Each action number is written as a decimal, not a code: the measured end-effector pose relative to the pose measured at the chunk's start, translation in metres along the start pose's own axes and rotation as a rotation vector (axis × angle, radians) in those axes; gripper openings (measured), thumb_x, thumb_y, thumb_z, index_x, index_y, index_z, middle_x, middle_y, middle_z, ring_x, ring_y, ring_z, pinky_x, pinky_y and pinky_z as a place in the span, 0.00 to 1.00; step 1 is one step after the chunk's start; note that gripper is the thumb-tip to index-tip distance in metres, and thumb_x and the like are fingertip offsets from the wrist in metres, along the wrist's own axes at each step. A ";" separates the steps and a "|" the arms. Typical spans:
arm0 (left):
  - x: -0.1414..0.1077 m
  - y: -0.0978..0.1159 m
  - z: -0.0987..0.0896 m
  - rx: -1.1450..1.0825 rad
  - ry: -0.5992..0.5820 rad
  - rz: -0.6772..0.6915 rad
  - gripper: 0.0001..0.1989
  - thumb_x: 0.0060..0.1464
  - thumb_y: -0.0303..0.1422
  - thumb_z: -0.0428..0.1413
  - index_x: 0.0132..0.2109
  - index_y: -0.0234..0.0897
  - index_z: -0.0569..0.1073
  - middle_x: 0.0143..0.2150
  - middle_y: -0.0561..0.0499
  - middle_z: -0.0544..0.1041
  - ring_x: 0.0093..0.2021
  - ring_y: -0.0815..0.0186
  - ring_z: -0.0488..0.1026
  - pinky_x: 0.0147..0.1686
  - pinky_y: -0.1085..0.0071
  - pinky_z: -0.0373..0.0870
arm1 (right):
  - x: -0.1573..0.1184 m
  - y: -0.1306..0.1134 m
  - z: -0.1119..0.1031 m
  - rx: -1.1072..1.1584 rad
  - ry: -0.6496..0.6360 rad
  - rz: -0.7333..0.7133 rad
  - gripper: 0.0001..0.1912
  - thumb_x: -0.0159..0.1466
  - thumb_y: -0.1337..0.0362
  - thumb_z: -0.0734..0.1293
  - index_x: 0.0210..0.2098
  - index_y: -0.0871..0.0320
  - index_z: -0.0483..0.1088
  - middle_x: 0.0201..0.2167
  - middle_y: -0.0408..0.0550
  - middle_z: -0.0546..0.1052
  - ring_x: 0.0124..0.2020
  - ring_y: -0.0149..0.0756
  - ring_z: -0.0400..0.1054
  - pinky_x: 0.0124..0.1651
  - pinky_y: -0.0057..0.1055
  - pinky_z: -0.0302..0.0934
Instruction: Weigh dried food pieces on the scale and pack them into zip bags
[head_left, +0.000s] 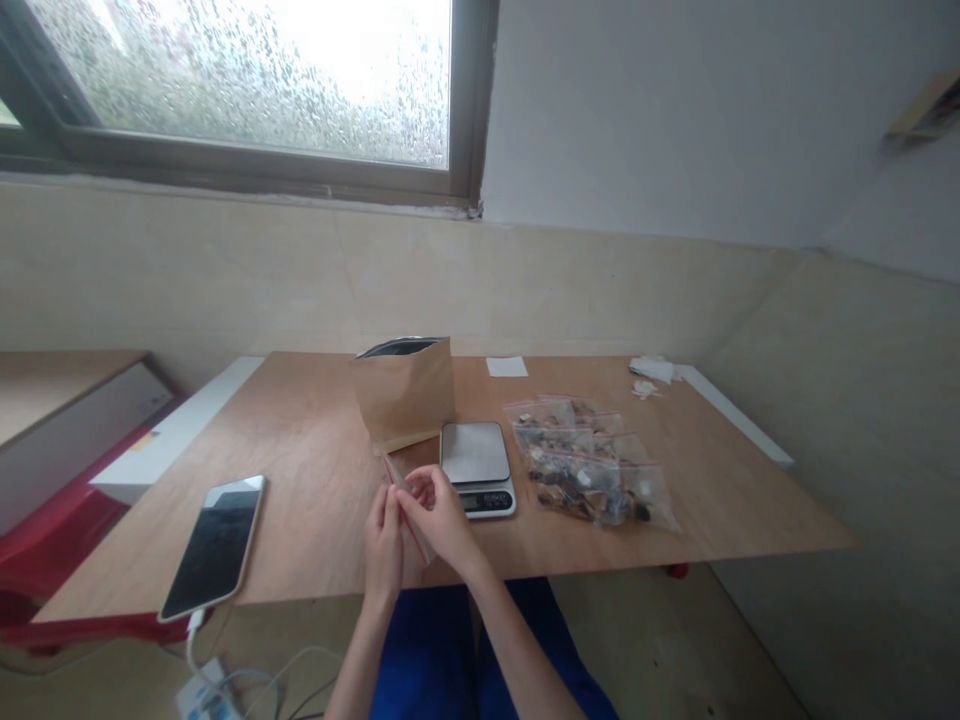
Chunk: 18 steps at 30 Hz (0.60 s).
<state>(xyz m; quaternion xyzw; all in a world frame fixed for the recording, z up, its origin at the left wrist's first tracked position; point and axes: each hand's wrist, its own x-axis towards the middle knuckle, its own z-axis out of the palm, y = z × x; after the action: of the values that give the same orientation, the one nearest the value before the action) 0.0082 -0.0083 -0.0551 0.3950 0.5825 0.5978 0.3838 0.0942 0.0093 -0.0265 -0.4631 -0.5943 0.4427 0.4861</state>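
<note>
Below the hands, blue trousers (427,660) fill the lap, and a white cable runs down to a white power strip (202,695) on the floor. The left grip (384,548) and right grip (441,515) are close together over the near part of the bench, both clamped on a narrow clear zip bag (418,540) with a red seal strip. The bag tilts, its upper end pointing away from the person, and the fingers hide much of it; nothing shows inside.

The plywood bench (315,480) carries a smartphone (214,548) lying face up to the left, its cable plugged in. Just past the right grip sits a digital kitchen scale (476,465) with a steel platform. To its right lies a heap of clear zip bags (592,465) holding brown and dark pieces. Behind the scale stands a kraft paper pouch (403,392), open at the top, with a dark shiny lining. Farther back lie a white paper slip (507,367) and crumpled white tissue (651,369).

A red plastic frame (52,545) shows left of the bench. Beyond rises a beige wall (225,270) beneath a window (255,80) speckled with raindrops.
</note>
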 end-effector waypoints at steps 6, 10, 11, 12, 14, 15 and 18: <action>0.010 -0.002 -0.002 -0.013 -0.033 -0.093 0.26 0.44 0.53 0.53 0.39 0.34 0.73 0.42 0.43 0.76 0.47 0.56 0.71 0.46 0.64 0.67 | 0.003 0.001 -0.010 -0.063 -0.058 0.027 0.07 0.59 0.62 0.65 0.34 0.59 0.71 0.31 0.46 0.73 0.32 0.32 0.67 0.37 0.29 0.62; 0.014 0.000 0.000 -0.063 -0.050 -0.144 0.24 0.43 0.52 0.54 0.39 0.37 0.74 0.42 0.46 0.76 0.48 0.57 0.71 0.44 0.66 0.69 | 0.004 -0.006 -0.019 -0.047 -0.127 0.088 0.08 0.58 0.63 0.65 0.35 0.60 0.72 0.32 0.47 0.76 0.33 0.33 0.70 0.39 0.30 0.63; 0.015 0.001 0.001 -0.084 -0.058 -0.149 0.23 0.43 0.52 0.55 0.38 0.37 0.74 0.41 0.47 0.76 0.47 0.58 0.71 0.44 0.67 0.68 | 0.004 -0.008 -0.020 -0.054 -0.123 0.085 0.08 0.58 0.62 0.66 0.35 0.60 0.72 0.32 0.47 0.76 0.34 0.33 0.70 0.39 0.30 0.63; 0.016 0.002 0.001 -0.103 -0.066 -0.152 0.23 0.42 0.51 0.55 0.37 0.37 0.74 0.40 0.47 0.76 0.46 0.58 0.71 0.44 0.67 0.68 | 0.004 -0.010 -0.021 -0.069 -0.118 0.076 0.08 0.57 0.62 0.66 0.35 0.60 0.73 0.32 0.47 0.76 0.34 0.33 0.70 0.39 0.30 0.63; 0.018 0.005 0.003 -0.125 -0.106 -0.149 0.22 0.43 0.51 0.55 0.35 0.37 0.74 0.37 0.48 0.76 0.44 0.60 0.72 0.44 0.68 0.68 | 0.005 -0.015 -0.021 -0.119 -0.104 0.052 0.07 0.57 0.63 0.66 0.33 0.60 0.73 0.31 0.47 0.76 0.32 0.33 0.70 0.37 0.29 0.63; 0.018 0.007 0.003 -0.125 -0.130 -0.140 0.21 0.44 0.51 0.55 0.34 0.37 0.74 0.36 0.49 0.76 0.42 0.60 0.72 0.42 0.69 0.68 | 0.006 -0.018 -0.022 -0.155 -0.097 0.038 0.06 0.57 0.64 0.66 0.32 0.60 0.73 0.30 0.47 0.76 0.31 0.33 0.70 0.36 0.28 0.63; 0.019 0.014 0.003 -0.082 -0.199 -0.087 0.19 0.45 0.50 0.55 0.30 0.37 0.72 0.31 0.51 0.73 0.36 0.63 0.70 0.36 0.71 0.67 | 0.008 -0.025 -0.024 -0.293 -0.089 -0.001 0.08 0.58 0.66 0.64 0.26 0.60 0.73 0.24 0.46 0.75 0.27 0.32 0.69 0.32 0.27 0.61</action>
<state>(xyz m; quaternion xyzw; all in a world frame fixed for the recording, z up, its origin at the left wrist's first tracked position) 0.0034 0.0095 -0.0407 0.4109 0.5332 0.5616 0.4811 0.1138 0.0141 0.0020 -0.5088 -0.6738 0.3710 0.3865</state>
